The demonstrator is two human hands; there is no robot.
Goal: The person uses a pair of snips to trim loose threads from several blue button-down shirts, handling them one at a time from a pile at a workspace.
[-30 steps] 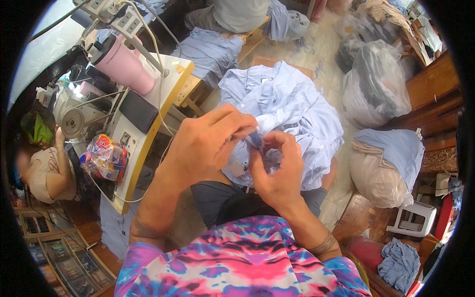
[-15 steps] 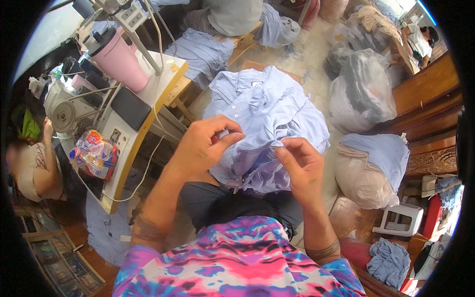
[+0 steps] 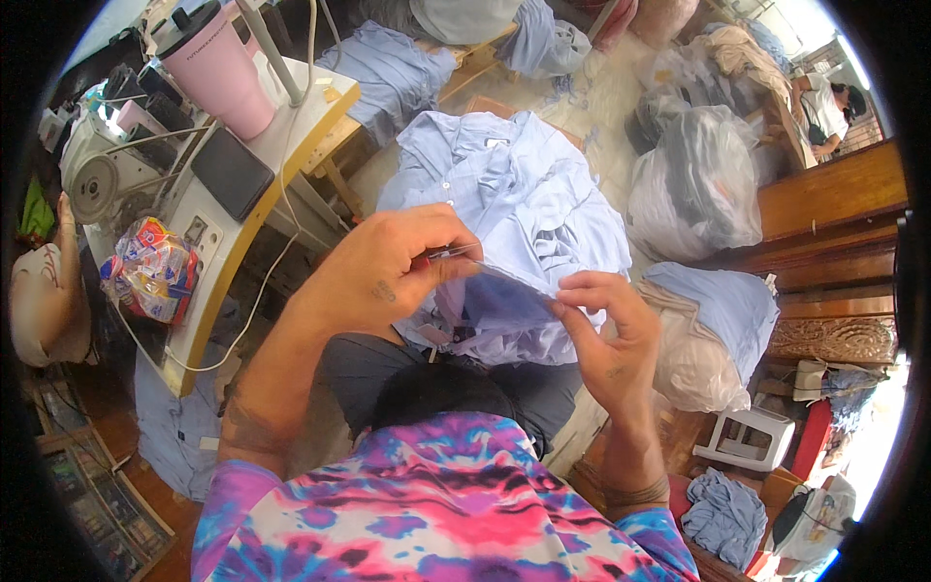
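A pile of light blue button-up shirts [image 3: 514, 175] lies before me, its near part over my lap. My left hand [image 3: 402, 257] is closed in a pinch on a shirt's edge. Tucked in that same hand is a small tool [image 3: 438, 255] with a red part and a thin metal part; its exact kind is mostly hidden by my fingers. My right hand [image 3: 616, 325] pinches the same edge further right, thumb against fingertips. Between both hands the edge is stretched nearly straight, with the cloth hanging below it.
On the left, a sewing machine table [image 3: 315, 121] bears a pink tumbler [image 3: 221, 73], a black phone [image 3: 231, 175] and a colourful plastic packet [image 3: 150, 267]. Stuffed clear bags [image 3: 698, 184], a covered bundle [image 3: 713, 330] and a white stool [image 3: 747, 438] stand right. Other people sit at both sides.
My left hand has come onto the shirt edge, and the small red tool now shows in it. My right hand has moved slightly right and down, and the edge is pulled taut.
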